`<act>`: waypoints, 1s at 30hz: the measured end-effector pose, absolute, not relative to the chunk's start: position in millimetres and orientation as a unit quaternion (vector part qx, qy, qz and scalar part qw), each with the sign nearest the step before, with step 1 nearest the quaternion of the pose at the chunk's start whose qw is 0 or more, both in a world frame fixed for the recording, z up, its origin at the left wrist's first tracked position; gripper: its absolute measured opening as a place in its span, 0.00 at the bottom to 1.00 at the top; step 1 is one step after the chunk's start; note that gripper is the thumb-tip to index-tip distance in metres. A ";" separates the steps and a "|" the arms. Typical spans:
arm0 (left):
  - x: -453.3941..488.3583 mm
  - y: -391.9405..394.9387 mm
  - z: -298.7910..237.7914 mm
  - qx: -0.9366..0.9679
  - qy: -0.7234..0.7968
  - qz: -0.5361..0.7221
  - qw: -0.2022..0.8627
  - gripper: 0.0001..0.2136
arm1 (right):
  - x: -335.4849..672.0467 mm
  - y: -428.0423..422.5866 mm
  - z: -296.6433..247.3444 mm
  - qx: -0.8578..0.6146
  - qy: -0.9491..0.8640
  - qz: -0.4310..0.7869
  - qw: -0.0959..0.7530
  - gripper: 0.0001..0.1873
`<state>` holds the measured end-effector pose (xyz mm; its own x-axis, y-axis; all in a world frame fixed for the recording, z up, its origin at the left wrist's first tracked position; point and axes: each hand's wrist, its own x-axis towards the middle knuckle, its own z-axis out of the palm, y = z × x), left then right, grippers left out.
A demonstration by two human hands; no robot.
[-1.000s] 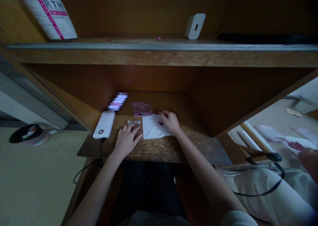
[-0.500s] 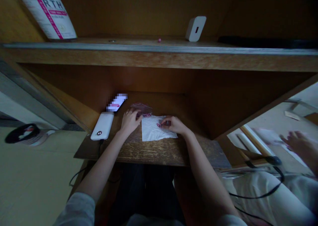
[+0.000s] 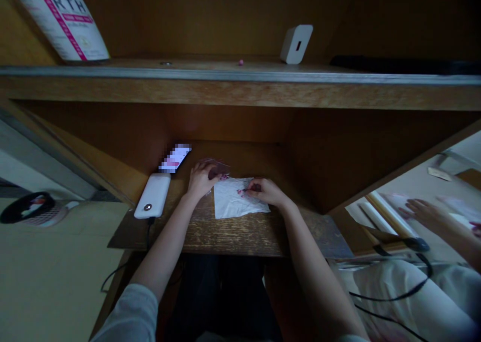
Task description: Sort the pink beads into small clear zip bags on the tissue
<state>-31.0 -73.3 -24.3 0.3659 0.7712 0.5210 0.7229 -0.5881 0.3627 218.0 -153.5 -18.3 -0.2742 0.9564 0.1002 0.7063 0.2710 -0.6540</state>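
A creased white tissue [image 3: 233, 204] lies flat on the worn wooden board before me. Small pink and dark bits that look like beads [image 3: 240, 192] rest on it. My right hand [image 3: 267, 192] is over the tissue's right part, its thumb and fingertips pinched close by these bits; whatever is between them is too small to make out. At the tissue's upper left corner, my left hand [image 3: 202, 179] has its fingers closed on a clear plastic bag [image 3: 215, 162]. More pinkish bits [image 3: 224, 177] show at the bag's edge, beside the fingertips.
Left of the tissue lie a white power bank [image 3: 153, 196] with a cable and a lit phone [image 3: 175, 157]. The shelf above bears a labelled bottle [image 3: 71, 21], a pink bead [image 3: 241, 62] and a white charger [image 3: 296, 44]. At right, a co-worker's hand [image 3: 424, 212] is over another surface.
My view has shifted slightly. Both hands stay near the tissue, the left still at the bag and the right still pinching by the beads. The co-worker's hand has moved left.
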 end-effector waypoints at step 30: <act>-33.1 -72.6 -22.9 0.814 0.403 0.407 0.097 0.07 | 206.7 -163.6 -10.9 -0.515 -0.745 0.277 0.322 0.08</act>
